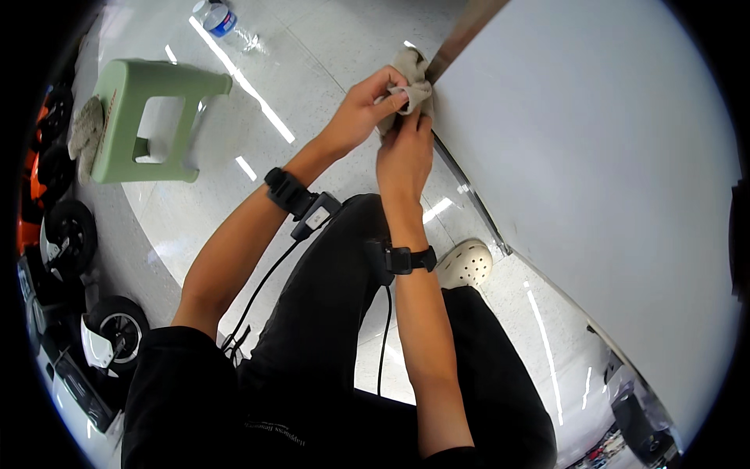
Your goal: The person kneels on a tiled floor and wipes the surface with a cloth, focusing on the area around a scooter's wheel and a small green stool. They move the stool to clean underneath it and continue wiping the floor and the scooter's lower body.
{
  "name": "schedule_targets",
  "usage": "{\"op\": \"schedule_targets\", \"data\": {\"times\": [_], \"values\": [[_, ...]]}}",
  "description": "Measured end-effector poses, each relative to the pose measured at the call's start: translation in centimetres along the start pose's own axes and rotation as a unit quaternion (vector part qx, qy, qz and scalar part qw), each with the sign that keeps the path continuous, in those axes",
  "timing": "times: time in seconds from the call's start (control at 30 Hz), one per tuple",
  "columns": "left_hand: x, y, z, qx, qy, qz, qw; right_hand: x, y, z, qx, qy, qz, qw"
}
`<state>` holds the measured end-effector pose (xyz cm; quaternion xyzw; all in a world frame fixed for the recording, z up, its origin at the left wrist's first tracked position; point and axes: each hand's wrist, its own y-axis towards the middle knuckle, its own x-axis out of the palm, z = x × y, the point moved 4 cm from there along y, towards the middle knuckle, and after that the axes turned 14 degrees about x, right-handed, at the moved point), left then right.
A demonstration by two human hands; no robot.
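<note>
A crumpled beige-grey cloth [416,90] is bunched at the corner of a large white panel [578,148]. My left hand [367,109] pinches the cloth between thumb and fingers from the left side. Just below it, my right hand [405,156] has its fingers closed into the lower folds, with the fingertips partly hidden. Along the panel's upper side runs a brownish metallic edge [465,35], right next to the cloth. A dark strip [476,199] follows the panel's lower edge past my right hand.
To the left stands a green plastic stool [117,117] with a greyish cloth [86,137] on its seat. A clear bottle [223,22] lies on the shiny floor at the top. Wheeled machines with black tires [117,328] line the left side. Cables hang from both wrist straps.
</note>
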<state>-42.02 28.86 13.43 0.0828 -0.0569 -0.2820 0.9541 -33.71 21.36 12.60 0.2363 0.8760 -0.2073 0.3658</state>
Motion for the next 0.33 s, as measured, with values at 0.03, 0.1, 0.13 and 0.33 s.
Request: {"op": "schedule_targets", "data": {"times": [0.03, 0.1, 0.13, 0.33], "values": [[-0.1, -0.4, -1.6, -0.008, -0.017, -0.004, 1.0, 0.6, 0.3, 1.1, -0.01, -0.013, 0.0, 1.0], [-0.3, -0.8, -4.2, -0.026, -0.051, -0.013, 0.998, 1.5, 0.7, 2.7, -0.028, -0.04, -0.002, 0.999], [-0.6, -1.1, -5.3, -0.049, -0.049, -0.022, 0.997, 1.9, 0.9, 3.4, -0.021, -0.063, -0.023, 0.998], [-0.8, -0.6, -2.3, -0.027, -0.063, -0.017, 0.997, 0.3, 1.4, 1.8, -0.036, 0.033, -0.063, 0.997]]}}
